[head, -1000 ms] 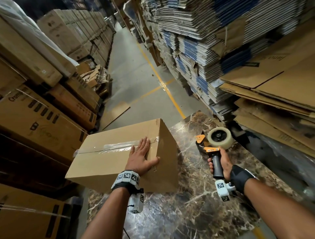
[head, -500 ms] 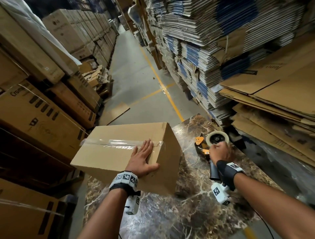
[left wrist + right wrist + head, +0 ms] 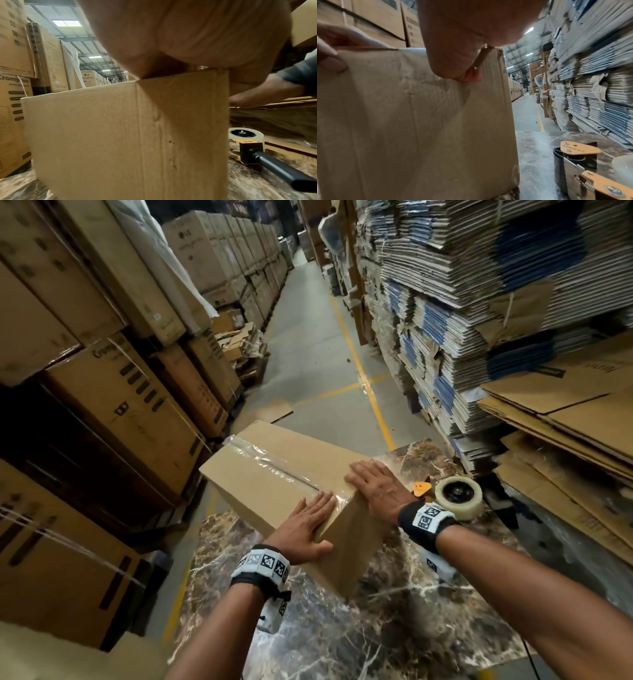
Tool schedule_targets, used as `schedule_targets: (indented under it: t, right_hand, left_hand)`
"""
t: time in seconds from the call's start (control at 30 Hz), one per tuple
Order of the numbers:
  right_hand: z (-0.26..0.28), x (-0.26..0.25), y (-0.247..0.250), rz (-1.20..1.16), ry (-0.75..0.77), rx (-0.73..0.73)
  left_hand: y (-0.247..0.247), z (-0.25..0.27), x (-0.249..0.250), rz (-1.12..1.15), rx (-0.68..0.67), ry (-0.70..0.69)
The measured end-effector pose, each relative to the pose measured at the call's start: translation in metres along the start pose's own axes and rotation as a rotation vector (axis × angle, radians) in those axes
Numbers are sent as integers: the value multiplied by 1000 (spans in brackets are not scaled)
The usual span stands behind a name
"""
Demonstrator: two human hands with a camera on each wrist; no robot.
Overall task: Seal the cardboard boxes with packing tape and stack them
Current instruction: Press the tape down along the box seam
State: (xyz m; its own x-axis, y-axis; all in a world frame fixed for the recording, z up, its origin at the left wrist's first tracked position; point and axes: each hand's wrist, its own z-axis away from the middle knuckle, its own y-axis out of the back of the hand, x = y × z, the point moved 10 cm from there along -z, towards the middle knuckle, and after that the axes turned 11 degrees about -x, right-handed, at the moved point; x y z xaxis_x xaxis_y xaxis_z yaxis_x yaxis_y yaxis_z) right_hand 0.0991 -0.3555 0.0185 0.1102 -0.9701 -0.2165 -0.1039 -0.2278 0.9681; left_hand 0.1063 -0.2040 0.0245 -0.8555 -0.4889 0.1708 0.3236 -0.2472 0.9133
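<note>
beside the taped box (image 3: 274, 474), stacked cartons (image 3: 137, 412) read "crompton" and "lg".

The box (image 3: 274, 474) is plain brown cardboard, matt, with faint dents and creases on its side. A strip of clear glossy tape (image 3: 274, 465) runs along its top seam, wrinkled and catching the light. The table (image 3: 394, 628) is polished brown marble with white veins, dusty in places. The dispenser (image 3: 248, 143) has an orange painted metal frame, a smooth black plastic handle and a translucent tape roll (image 3: 458, 497). The floor (image 3: 308, 364) is matt grey concrete.
</note>
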Motion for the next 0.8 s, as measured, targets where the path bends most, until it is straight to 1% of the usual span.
schedule_targets:
  t: [0.13,0.27,0.4,0.5,0.67,0.73,0.8]
  right_hand:
    - [3,-7,-8,47,13,16]
    - [8,-27,-12,51,55,14]
    - [9,-51,-25,33,50,-33]
    - [12,-82,-24,45,88,-40]
    - [15,-130,-19,45,169,-14]
    - [12,-142,-19,72,173,-37]
    - [7,-148,-18,81,166,-62]
  left_hand:
    - [-8,10,-5,-55,50,77]
    - [-11,28,-22,-88,72,129]
    - [-16,57,-41,-85,97,180]
    - [-23,85,-64,-72,163,280]
    - [-35,134,-101,31,324,521]
    - [-39,142,-108,84,372,567]
    - [-43,143,-111,150,410,568]
